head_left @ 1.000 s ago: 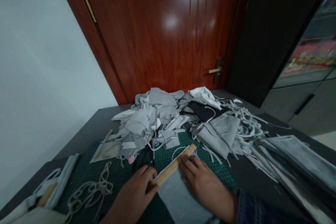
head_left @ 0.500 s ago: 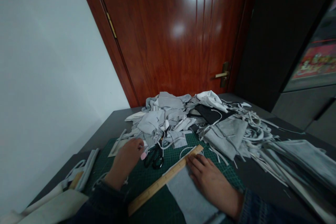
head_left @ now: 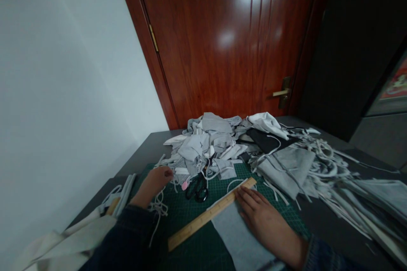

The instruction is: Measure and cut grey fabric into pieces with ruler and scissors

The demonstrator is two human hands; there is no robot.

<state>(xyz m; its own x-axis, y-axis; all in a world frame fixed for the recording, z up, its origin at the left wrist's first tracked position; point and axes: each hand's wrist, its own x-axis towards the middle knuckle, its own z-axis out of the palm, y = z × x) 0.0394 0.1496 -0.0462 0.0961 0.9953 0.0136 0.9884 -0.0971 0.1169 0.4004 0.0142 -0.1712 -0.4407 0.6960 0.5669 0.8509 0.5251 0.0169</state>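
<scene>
My right hand (head_left: 265,224) lies with its fingers flat on the upper end of a wooden ruler (head_left: 206,216), and its palm rests over a grey piece of fabric (head_left: 237,237). The ruler runs slantwise along the fabric's edge on the green cutting mat (head_left: 187,243). My left hand (head_left: 155,182) is off to the left, above the mat, its fingers drawn together near the heap of scraps; whatever they may pinch is hidden. Between the hands lie black-handled scissors (head_left: 200,190), with a small pink piece (head_left: 184,185) beside them. White cord (head_left: 159,208) shows by my left wrist.
Grey fabric scraps (head_left: 193,146) are heaped at the back, near a wooden door (head_left: 222,72). A black cloth (head_left: 265,140) and tangled strips (head_left: 330,165) lie to the right. Folded pale cloth (head_left: 82,235) sits at the left edge, near the white wall (head_left: 79,114).
The camera has turned left, so the scene has shifted right in view. My left hand has moved left, away from the pink piece, uncovering the white cord. My right hand stays on the ruler.
</scene>
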